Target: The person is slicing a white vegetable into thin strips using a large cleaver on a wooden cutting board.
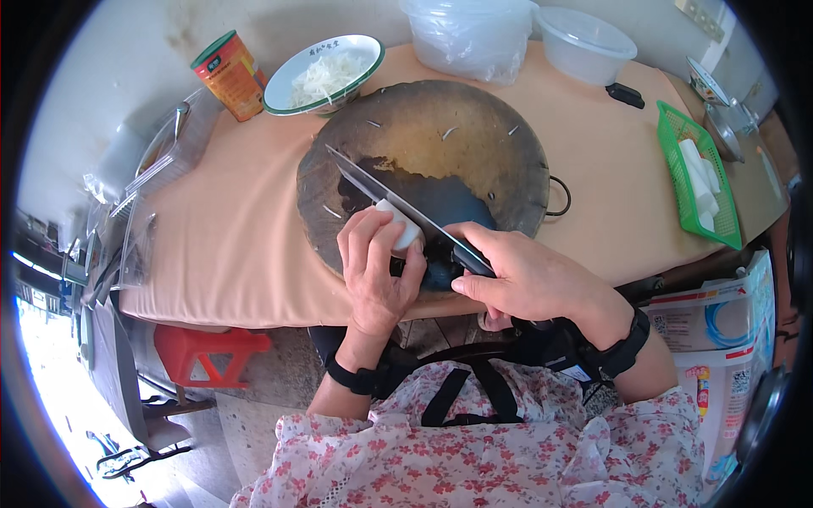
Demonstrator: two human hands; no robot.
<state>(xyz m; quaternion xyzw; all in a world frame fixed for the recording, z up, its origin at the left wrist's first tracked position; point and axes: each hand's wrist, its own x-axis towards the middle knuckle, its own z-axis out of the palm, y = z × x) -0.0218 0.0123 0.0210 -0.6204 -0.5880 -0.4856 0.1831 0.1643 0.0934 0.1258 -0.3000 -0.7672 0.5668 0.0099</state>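
My left hand (381,267) grips a short white piece of vegetable (400,223), perhaps radish, near the front of a round wooden chopping board (432,127). My right hand (514,267) is closed around the black handle of a kitchen knife (406,209). Its blade slants to the upper left, right beside the white piece; whether it touches it, I cannot tell. Thin white shreds lie scattered on the board, whose front half looks dark and wet. Behind it, a green-rimmed bowl (352,105) holds a heap of white shreds (327,76).
An orange can (232,79) and clear plastic containers (171,149) stand at left. A plastic-wrapped tub (470,38) and a lidded tub (587,47) are at the back. A green basket (683,216) with white pieces sits right. The board's metal ring handle (567,197) sticks out.
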